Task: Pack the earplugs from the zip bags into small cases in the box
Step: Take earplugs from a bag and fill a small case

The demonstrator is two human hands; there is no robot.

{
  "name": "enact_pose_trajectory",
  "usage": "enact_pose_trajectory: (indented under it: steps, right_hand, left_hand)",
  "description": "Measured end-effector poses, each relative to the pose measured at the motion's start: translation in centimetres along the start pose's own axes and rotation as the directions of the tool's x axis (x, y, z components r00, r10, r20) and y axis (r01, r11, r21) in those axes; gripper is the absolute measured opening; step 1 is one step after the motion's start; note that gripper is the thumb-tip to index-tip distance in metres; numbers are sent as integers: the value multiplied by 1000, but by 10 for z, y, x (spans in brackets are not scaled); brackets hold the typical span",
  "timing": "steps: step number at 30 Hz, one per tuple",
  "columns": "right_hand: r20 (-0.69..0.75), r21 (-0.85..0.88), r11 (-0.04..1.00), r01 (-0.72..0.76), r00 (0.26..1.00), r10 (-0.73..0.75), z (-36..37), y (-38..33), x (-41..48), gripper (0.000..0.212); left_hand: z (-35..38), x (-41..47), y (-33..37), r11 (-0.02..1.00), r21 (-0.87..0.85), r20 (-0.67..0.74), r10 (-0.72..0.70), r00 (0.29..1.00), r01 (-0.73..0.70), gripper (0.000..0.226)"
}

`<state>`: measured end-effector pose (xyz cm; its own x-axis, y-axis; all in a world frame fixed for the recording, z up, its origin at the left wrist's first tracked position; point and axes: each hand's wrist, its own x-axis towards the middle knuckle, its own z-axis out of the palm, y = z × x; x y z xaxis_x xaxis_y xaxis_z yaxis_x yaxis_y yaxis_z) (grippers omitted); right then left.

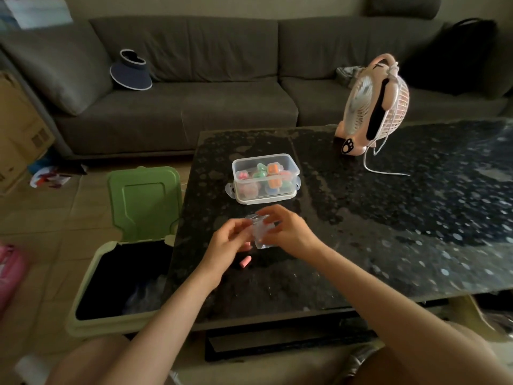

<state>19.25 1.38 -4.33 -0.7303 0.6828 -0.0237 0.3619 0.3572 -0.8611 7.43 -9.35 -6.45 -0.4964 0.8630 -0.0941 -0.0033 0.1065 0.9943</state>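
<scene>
Both hands hold a small clear zip bag (260, 232) above the dark table (361, 218). My left hand (226, 245) pinches its left side and my right hand (286, 232) grips its right side. A pink earplug (245, 261) lies on the table just below the hands; another pink piece (248, 245) shows partly behind my left fingers. A clear plastic box (266, 177) stands farther back on the table, open, with several coloured small cases and earplugs inside.
A green bin (122, 273) with its lid up stands left of the table. A pink desk fan (372, 107) with a white cable sits at the table's far edge. A grey sofa (194, 93) with a visor hat runs behind.
</scene>
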Motion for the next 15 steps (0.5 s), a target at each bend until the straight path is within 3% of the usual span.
enact_pose_trajectory:
  steps: [5, 9, 15]
  right_hand:
    - [4, 183, 981, 65, 998, -67, 16, 8, -12, 41]
    - [-29, 97, 984, 152, 988, -150, 20, 6, -11, 41]
    - [-39, -29, 967, 252, 967, -253, 26, 3, -6, 42]
  left_hand:
    - [-7, -8, -1, 998, -30, 48, -62, 997, 64, 38]
    - [-9, -6, -3, 993, -73, 15, -95, 995, 96, 45]
    - [-7, -3, -2, 997, 20, -57, -73, 996, 74, 56]
